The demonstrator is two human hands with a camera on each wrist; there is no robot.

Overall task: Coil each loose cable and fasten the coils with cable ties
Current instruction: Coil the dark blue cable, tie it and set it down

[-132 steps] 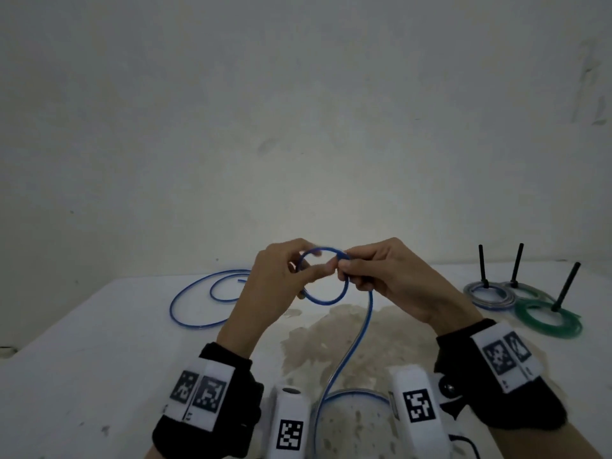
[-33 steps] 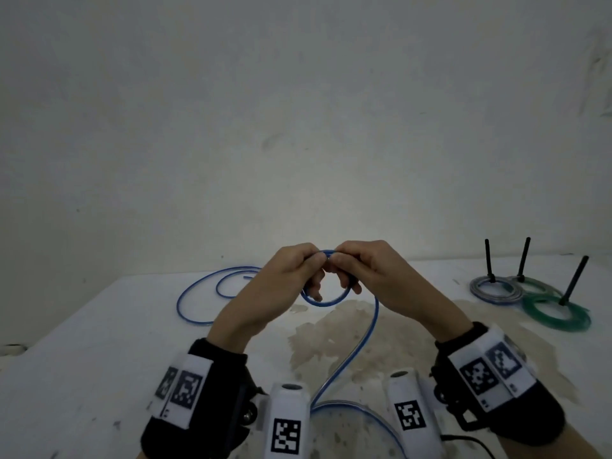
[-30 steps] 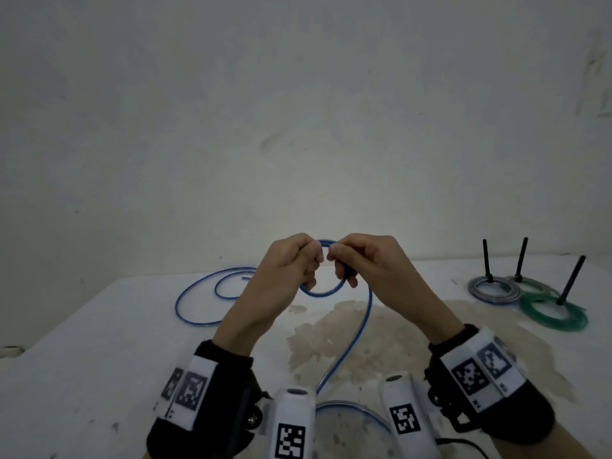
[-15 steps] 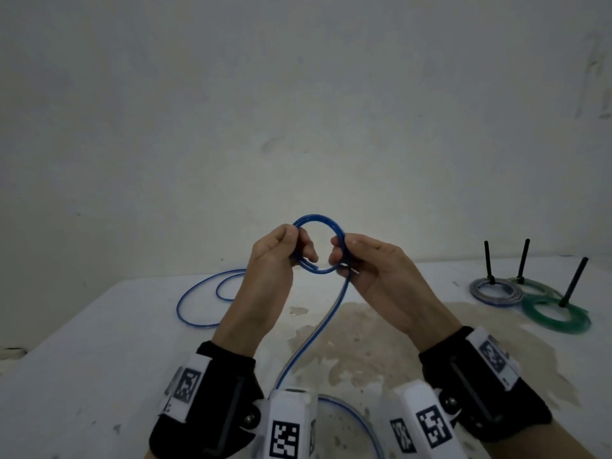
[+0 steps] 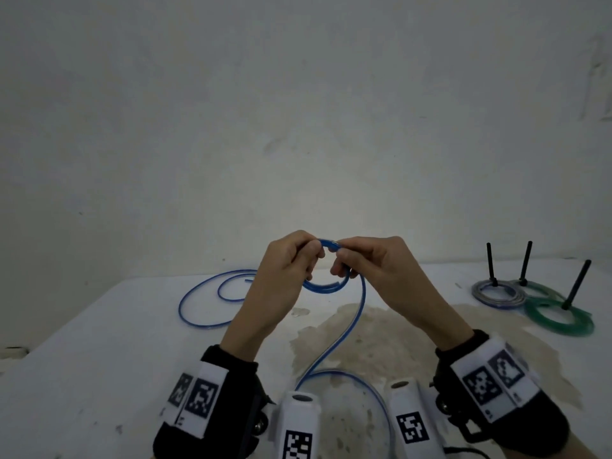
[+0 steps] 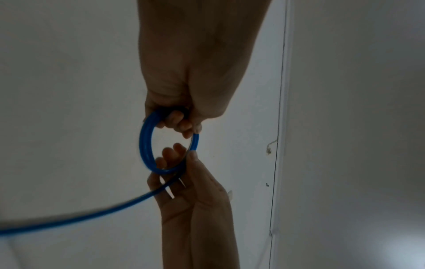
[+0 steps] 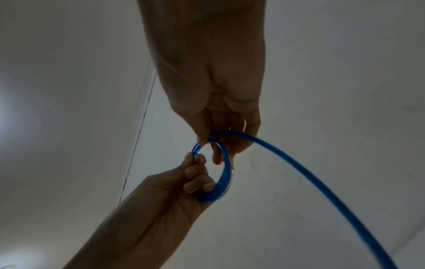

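Both hands hold a small coil of blue cable [image 5: 326, 287] in the air above the white table [image 5: 99, 342]. My left hand [image 5: 311, 256] pinches the coil's top left, with fingers curled round its strands [image 6: 147, 145]. My right hand [image 5: 341, 260] pinches the top right, fingers curled through the ring [image 7: 226, 178]. The loose tail [image 5: 351, 326] drops from the right hand to the table, curves near the front edge and runs out to wide loops [image 5: 198, 313] at the far left.
At the far right lie a grey coil [image 5: 496, 294] and green coils [image 5: 559, 321], each with a black cable tie [image 5: 578, 283] sticking up. A brownish stain [image 5: 381, 342] covers the table's middle. A bare wall stands behind.
My right hand has turned from palm-up to knuckles-up and closed in on the left. The coil has tipped from standing above the fingers to hanging below them, and both hands sank slightly.
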